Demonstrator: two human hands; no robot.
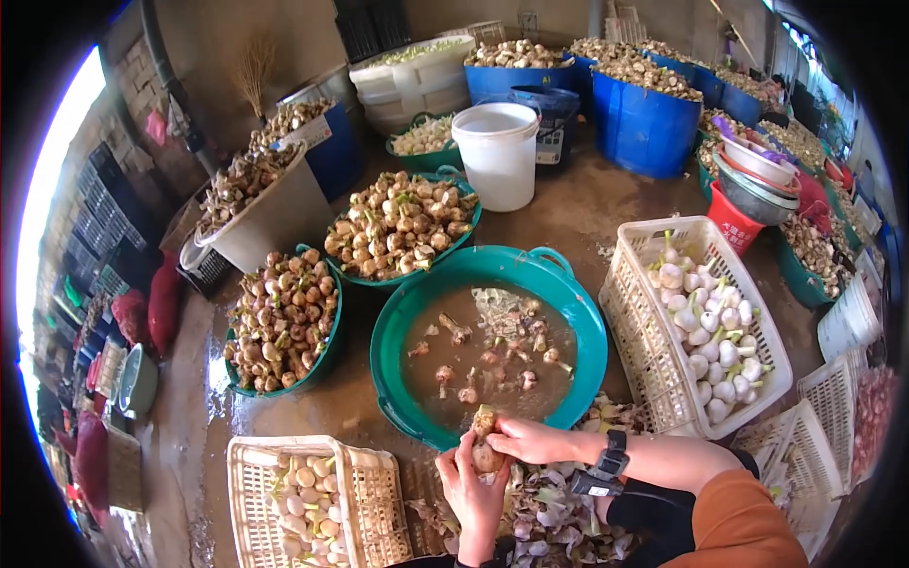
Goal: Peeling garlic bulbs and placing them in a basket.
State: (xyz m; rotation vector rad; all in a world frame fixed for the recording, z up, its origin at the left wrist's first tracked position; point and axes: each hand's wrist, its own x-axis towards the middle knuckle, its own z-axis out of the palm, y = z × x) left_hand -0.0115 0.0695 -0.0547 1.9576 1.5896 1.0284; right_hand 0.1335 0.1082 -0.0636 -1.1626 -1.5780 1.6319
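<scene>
An unpeeled garlic bulb (486, 458) with a short stem stub is between my two hands, just past the near rim of a green plastic tub (387, 383). My left hand (474, 490) holds the bulb from below and the left. The fingers of my right hand (529, 439) grip it near the stem from the right. Brown water in the tub holds several loose garlic bulbs (528, 380) and bits of skin. Below my hands lies a heap of purplish garlic skins (547, 504). Peeled white bulbs (710, 341) fill part of a crate at the right.
A cream plastic crate (373, 497) of peeled bulbs stands at the lower left, another crate (646, 355) at the right. Tubs of unpeeled garlic (284, 326) (401, 224) stand beyond the green tub. A white bucket (497, 160) and blue barrels (643, 131) are farther back on the wet floor.
</scene>
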